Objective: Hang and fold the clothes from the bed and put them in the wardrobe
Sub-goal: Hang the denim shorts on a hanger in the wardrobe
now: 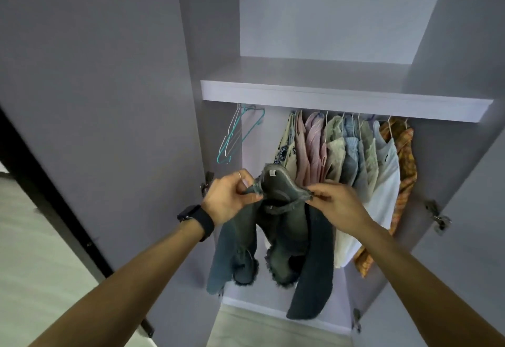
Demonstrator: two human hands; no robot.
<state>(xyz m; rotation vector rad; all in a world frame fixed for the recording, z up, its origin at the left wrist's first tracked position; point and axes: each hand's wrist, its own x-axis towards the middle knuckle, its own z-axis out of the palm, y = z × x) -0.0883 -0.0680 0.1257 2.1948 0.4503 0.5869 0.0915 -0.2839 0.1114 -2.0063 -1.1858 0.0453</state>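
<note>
At the centre of the frame, the left hand [228, 200] and right hand [337, 203] each pinch one end of a clear hanger, their grip pressed tight on it, with a dark grey frayed garment [276, 226] draped over it and hanging down between and below the hands. Behind, the open wardrobe [300, 95] holds a row of hung shirts [352, 152] at centre right and empty wire hangers [235, 133] at upper left of the rail.

- Pale lilac-grey wall panel [95, 73] fills nine to twelve o'clock.
- Light beige floor [32, 264] at eight o'clock, smooth, possibly tiled.
- Dark black vertical frame strip [41, 177] crosses diagonally at nine o'clock.
</note>
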